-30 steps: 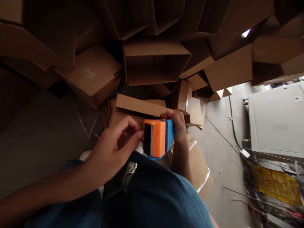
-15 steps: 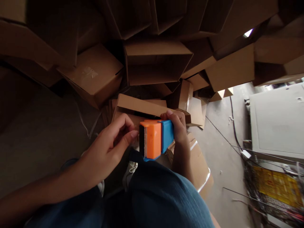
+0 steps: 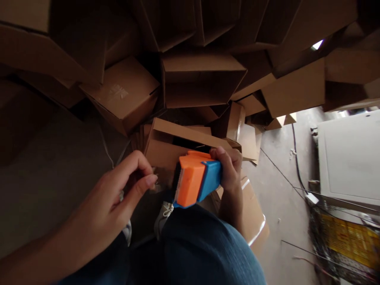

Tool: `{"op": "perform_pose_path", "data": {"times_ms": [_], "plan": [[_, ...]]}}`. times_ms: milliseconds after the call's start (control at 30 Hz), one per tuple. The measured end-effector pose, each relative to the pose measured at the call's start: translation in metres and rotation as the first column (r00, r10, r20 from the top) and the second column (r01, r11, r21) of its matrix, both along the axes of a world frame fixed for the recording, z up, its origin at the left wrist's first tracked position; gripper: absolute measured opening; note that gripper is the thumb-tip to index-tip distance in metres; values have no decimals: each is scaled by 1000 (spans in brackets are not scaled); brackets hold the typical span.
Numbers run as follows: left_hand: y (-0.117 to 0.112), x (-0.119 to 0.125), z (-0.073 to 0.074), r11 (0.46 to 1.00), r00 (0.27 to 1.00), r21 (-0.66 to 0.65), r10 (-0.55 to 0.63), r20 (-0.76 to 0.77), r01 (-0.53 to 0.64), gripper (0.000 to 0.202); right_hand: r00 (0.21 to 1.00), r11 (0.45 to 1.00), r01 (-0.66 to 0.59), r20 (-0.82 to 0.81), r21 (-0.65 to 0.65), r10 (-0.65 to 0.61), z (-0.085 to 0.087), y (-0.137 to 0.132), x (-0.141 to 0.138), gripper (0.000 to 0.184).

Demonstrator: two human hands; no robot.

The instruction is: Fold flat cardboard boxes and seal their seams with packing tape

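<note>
My right hand [image 3: 228, 168] is wrapped around the blue rear of an orange and blue tape dispenser [image 3: 191, 180]. The dispenser's dark, toothed cutting edge faces left and is tilted. Left of it, apart from the dispenser, my left hand [image 3: 130, 190] pinches thumb against forefinger. At those fingertips shows a small, blurred see-through scrap, apparently a piece of clear tape [image 3: 156, 185]. Just beyond both hands lies a cardboard box [image 3: 166, 152] with a dark gap along its top; part of it is hidden behind the dispenser.
Open cardboard boxes [image 3: 204, 89] are piled across the back, with a closed box [image 3: 121, 91] at left. A taped carton [image 3: 252, 213] lies by my right knee. On the right stand a pale metal cabinet [image 3: 350, 158] and yellow material [image 3: 350, 237], with thin cables across the floor.
My left hand has drawn back left, away from the dispenser's cutting edge. The dispenser has tilted and shifted slightly in my right hand's grip. The whole view has moved a little.
</note>
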State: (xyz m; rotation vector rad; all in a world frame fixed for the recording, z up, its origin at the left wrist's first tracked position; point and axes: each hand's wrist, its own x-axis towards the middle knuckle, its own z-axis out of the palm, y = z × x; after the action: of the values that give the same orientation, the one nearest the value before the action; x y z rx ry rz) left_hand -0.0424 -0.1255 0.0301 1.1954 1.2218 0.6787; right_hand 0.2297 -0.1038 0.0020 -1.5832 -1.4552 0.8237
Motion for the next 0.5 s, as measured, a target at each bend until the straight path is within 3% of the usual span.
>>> {"op": "perform_pose_path", "data": {"times_ms": [200,500], "plan": [[13,0,-5,1000,1000,-14,17,-5,-17,30,998,1000,-8,58,1,7,5,2,-4,55],[22,2,-5,998,998,11,63,31,-63,27,997,999,-33,71,6,33,7,-1,-3,58]]}}
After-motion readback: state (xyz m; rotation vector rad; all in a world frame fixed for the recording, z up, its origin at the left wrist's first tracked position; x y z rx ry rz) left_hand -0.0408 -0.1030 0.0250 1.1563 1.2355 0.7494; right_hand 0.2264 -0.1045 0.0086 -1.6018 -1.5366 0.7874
